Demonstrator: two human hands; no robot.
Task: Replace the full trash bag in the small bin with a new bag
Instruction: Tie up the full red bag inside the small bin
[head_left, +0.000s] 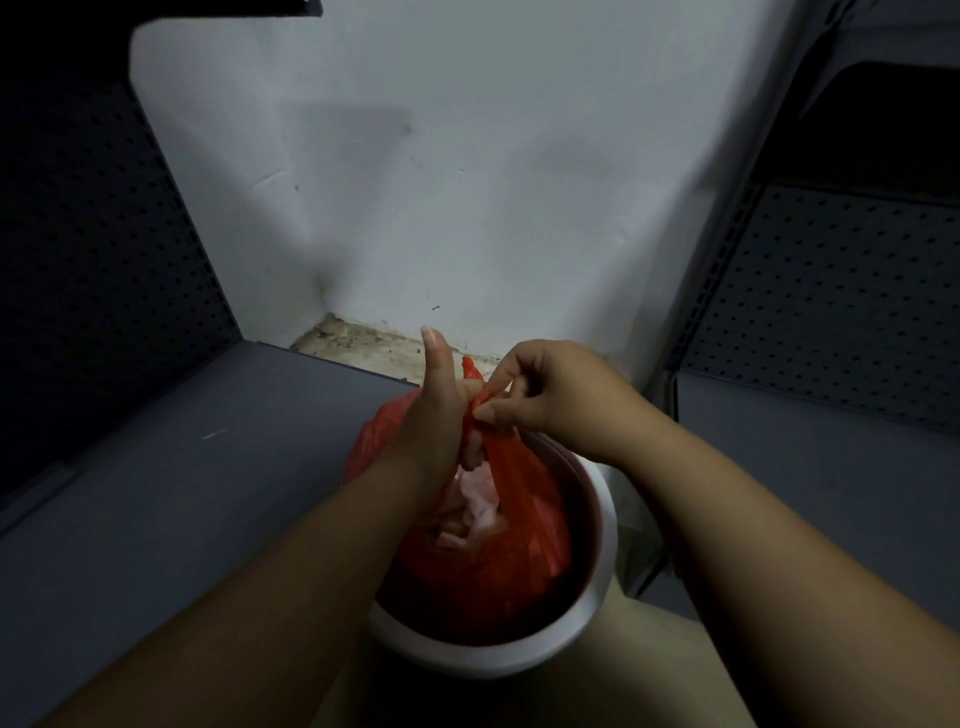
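A small round white bin (605, 525) stands on the floor below me, with a dark inner wall. A full red trash bag (524, 525) sits in it, pale crumpled waste showing at its mouth. The bag's top is gathered into a twisted strip above the bin. My left hand (436, 415) grips that strip, thumb pointing up. My right hand (545, 395) pinches the same red strip just to the right, fingers curled around it. Both forearms cross the lower frame and hide part of the bin's near-left rim.
A white wall (441, 182) rises close behind the bin, with a dirty floor strip (363, 345) at its foot. Grey shelving with a perforated back panel (93, 260) stands at left, its base shelf (182, 441) touching the bin's side. Similar grey shelving (831, 322) stands at right.
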